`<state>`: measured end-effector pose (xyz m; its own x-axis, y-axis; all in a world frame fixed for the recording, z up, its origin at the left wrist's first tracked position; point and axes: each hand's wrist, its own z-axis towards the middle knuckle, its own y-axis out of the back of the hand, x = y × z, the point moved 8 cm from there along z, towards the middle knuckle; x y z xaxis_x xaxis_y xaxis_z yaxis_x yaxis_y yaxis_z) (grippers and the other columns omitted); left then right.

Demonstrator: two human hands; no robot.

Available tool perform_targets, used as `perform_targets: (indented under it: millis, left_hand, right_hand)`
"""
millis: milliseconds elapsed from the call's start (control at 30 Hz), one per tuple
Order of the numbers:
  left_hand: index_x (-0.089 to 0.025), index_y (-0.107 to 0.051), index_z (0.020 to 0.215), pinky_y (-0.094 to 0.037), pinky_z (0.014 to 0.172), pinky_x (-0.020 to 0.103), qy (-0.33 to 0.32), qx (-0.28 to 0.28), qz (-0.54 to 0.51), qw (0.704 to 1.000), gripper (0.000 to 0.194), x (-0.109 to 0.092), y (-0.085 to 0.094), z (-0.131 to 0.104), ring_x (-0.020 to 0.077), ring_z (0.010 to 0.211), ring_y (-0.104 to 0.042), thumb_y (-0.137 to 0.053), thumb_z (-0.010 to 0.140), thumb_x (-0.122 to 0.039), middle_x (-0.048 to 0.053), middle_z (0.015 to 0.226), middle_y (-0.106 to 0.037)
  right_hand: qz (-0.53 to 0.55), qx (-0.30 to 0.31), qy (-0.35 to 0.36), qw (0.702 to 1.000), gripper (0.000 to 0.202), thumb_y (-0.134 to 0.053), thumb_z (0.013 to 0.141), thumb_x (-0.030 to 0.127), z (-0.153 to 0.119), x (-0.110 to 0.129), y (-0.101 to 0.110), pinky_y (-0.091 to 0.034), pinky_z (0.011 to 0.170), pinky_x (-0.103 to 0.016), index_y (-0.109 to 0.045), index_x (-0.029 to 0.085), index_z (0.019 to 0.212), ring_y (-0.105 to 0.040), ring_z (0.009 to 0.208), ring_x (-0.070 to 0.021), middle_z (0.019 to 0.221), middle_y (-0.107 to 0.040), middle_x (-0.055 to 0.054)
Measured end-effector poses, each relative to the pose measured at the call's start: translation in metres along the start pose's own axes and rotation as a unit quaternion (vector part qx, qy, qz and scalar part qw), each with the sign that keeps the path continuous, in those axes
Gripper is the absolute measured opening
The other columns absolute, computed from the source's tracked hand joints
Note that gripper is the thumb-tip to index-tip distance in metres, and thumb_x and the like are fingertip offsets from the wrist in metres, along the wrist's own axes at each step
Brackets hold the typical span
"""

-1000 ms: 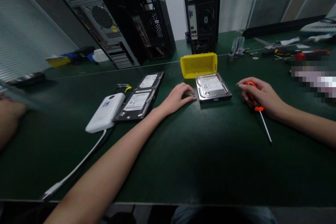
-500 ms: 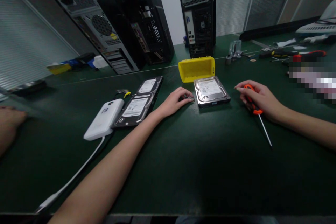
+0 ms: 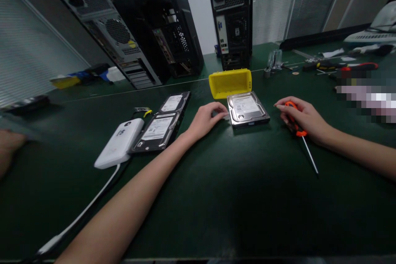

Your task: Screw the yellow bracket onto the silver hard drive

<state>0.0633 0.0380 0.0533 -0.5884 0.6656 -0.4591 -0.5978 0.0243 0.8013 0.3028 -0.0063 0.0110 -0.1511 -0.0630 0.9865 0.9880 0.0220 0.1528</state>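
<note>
My left hand [image 3: 208, 119] rests on the table by the left edge of a silver hard drive [image 3: 247, 108], its thumb and fingertips brought together. A small pale blur shows at the fingertips, too faint to name. To the right of the drive, my right hand [image 3: 305, 116] is closed around the orange and black handle of a screwdriver [image 3: 300, 132]; its shaft slants down toward me, away from the drive. A yellow plastic bin [image 3: 230, 84] lies tipped on its side just behind the drive, its hollow facing me.
Left of my left hand lie two more hard drives [image 3: 159, 127] and a white cabled device [image 3: 120, 143]. Computer towers [image 3: 236, 29] stand behind. Pliers [image 3: 360, 67] and other tools lie at the right rear. Another person's hand [image 3: 9, 146] rests at the far left.
The fingers of my left hand have shifted slightly and closed together at the drive's left side. My right hand keeps its hold on the screwdriver. The view has moved slightly.
</note>
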Motion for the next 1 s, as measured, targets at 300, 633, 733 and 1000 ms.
perform_targets:
  millis: [300, 633, 733, 1000]
  left_hand:
    - [-0.015, -0.067, 0.088, -0.05, 0.075, 0.031, -0.025, -0.031, -0.063, 0.997, 0.013, -0.018, -0.018, 0.057, 0.0157, 0.08, -0.065, -0.058, 0.083, -0.024, 0.006, 0.087, -0.071]
    - [-0.019, -0.073, 0.09, -0.049, 0.079, 0.032, -0.092, 0.007, -0.009, 0.996, 0.018, -0.042, -0.045, 0.085, 0.018, 0.086, -0.067, -0.057, 0.084, -0.025, 0.005, 0.094, -0.073]
    - [-0.021, -0.073, 0.097, -0.05, 0.083, 0.032, -0.076, 0.018, -0.021, 0.997, 0.02, -0.039, -0.052, 0.085, 0.0187, 0.092, -0.067, -0.059, 0.084, -0.027, 0.005, 0.098, -0.073]
    - [-0.018, -0.069, 0.108, -0.05, 0.093, 0.035, -0.033, 0.033, -0.13, 0.99, 0.028, -0.028, -0.06, 0.084, 0.0182, 0.097, -0.067, -0.06, 0.082, -0.023, 0.007, 0.098, -0.073]
  right_hand:
    - [-0.002, 0.013, 0.003, 1.0, 0.028, -0.055, 0.085, 0.041, 0.002, -0.001, -0.001, -0.037, 0.043, -0.018, -0.055, 0.02, 0.103, -0.046, 0.049, -0.006, 0.061, -0.049, 0.003]
    - [-0.011, 0.013, 0.005, 1.0, 0.026, -0.054, 0.086, 0.038, 0.002, 0.004, -0.005, -0.035, 0.043, -0.017, -0.054, 0.018, 0.101, -0.045, 0.048, -0.0045, 0.06, -0.049, 0.004]
    - [-0.016, 0.018, 0.002, 1.0, 0.026, -0.054, 0.086, 0.039, 0.001, 0.005, -0.006, -0.035, 0.043, -0.017, -0.054, 0.018, 0.102, -0.044, 0.047, -0.0043, 0.061, -0.049, 0.004]
    - [-0.033, 0.025, 0.0, 0.999, 0.026, -0.053, 0.086, 0.04, 0.003, 0.005, -0.006, -0.034, 0.042, -0.018, -0.054, 0.018, 0.1, -0.044, 0.045, -0.0039, 0.061, -0.049, 0.004]
